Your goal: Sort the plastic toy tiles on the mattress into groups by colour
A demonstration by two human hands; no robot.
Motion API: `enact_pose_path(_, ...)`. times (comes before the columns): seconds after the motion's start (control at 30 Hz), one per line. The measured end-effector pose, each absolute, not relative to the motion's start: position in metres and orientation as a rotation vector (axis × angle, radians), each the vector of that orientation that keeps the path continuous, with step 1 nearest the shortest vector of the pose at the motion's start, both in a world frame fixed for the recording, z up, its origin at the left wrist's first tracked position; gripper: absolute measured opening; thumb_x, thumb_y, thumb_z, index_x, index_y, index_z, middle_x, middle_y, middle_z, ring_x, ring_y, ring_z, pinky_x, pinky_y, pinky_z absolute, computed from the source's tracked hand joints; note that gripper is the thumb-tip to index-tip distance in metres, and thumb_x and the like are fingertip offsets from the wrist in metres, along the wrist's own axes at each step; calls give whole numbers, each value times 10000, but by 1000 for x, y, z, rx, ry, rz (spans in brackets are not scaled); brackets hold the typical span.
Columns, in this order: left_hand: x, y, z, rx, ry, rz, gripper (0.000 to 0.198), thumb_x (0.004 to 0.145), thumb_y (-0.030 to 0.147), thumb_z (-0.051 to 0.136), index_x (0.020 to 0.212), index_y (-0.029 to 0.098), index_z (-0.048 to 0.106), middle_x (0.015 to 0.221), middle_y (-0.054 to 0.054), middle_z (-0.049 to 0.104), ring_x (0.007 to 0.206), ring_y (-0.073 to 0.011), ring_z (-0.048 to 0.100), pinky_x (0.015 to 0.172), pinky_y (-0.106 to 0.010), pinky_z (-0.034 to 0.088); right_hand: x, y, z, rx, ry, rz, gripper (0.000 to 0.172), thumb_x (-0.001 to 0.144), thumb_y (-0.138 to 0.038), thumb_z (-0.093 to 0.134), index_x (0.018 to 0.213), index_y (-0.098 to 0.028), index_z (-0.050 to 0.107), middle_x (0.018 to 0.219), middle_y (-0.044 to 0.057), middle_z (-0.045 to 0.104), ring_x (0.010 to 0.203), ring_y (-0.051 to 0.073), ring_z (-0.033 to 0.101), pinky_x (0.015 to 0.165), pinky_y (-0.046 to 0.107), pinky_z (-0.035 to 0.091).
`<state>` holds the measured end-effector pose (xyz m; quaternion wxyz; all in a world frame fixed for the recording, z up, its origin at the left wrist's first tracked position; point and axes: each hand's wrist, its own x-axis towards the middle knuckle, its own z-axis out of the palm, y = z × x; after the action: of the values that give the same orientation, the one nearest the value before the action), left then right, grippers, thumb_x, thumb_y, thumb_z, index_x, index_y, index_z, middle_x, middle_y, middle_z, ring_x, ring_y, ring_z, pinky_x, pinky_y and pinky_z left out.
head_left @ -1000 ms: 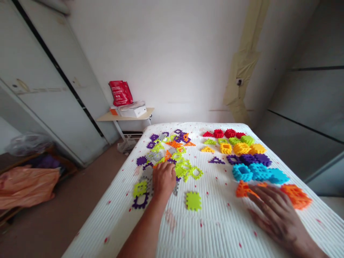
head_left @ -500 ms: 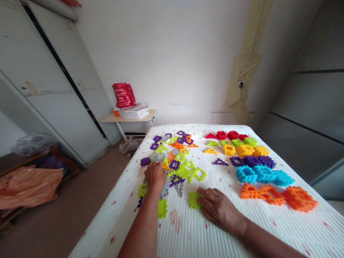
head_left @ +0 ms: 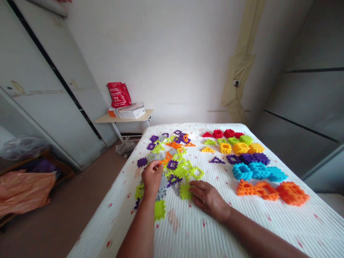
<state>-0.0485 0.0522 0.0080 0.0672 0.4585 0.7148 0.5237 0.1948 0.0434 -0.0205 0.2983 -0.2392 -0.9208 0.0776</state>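
Note:
My left hand (head_left: pixel 152 179) reaches into a loose heap of plastic interlocking pieces, thumb and fingers pinched on an orange triangular piece (head_left: pixel 167 158). Grey pieces (head_left: pixel 162 182) lie just right of that hand, a purple square piece (head_left: pixel 142 162) to its upper left. With fingers stretched out, my right hand (head_left: pixel 209 199) rests low over the sheet, fingertips touching the right edge of a lime green square piece (head_left: pixel 185 191); its thumb is hidden. Another lime green square (head_left: pixel 159 210) lies beside my left forearm. A purple window piece (head_left: pixel 172 165) sits amid the heap.
On the right are colour-sorted rows: red (head_left: pixel 229 133), yellow (head_left: pixel 240 148), purple (head_left: pixel 247 158), blue (head_left: pixel 259 170) and orange (head_left: pixel 292 194) pieces. All lie on a white ribbed bedsheet (head_left: pixel 204 236). A small table (head_left: pixel 103 119) with a red bag (head_left: pixel 119 95) stands behind.
My right hand and the lime green square have moved left and away from me, closer to the heap. My left fingers have shifted from the grey pieces to the orange triangular piece.

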Motion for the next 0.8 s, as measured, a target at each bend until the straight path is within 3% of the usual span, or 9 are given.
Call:
enact_pose_path(0.13,-31,50,3,1153,1691,1742,280,667,372,620,821,145,673,690,-21,688,618,-153,615,595,-253,492,200,48,-24,-632,-2312,287,204,893,-195,444,1026,-170,597,1050,113,649,978,191,617,846,318,518)
enact_pose_path(0.33,-7,37,5,1663,1772,1698,151,743,289,607,825,178,669,757,-22,685,662,-139,607,646,-245,482,205,53,-22,-781,-2123,438,155,885,-212,455,945,-182,596,811,62,642,735,155,624,653,253,506)
enact_pose_path(0.53,18,29,10,2185,1605,1545,78,787,203,568,722,188,610,741,-22,654,721,-140,603,684,-249,475,205,52,-13,-860,-1911,759,306,865,-256,489,1160,-176,501,783,18,636,620,116,585,559,209,465)
enact_pose_path(0.7,27,30,3,2257,1417,1474,75,817,204,548,791,190,617,808,-33,671,745,-132,616,688,-232,483,207,53,-11,-873,-1862,728,133,851,-277,518,887,-181,603,745,16,631,639,117,578,591,208,454)
enact_pose_path(0.8,25,32,-2,2217,1455,1473,84,810,245,565,827,189,625,806,-29,670,722,-132,610,691,-237,479,208,53,-10,-887,-1852,634,102,839,-245,521,818,-188,603,710,6,628,614,110,573,572,195,442)
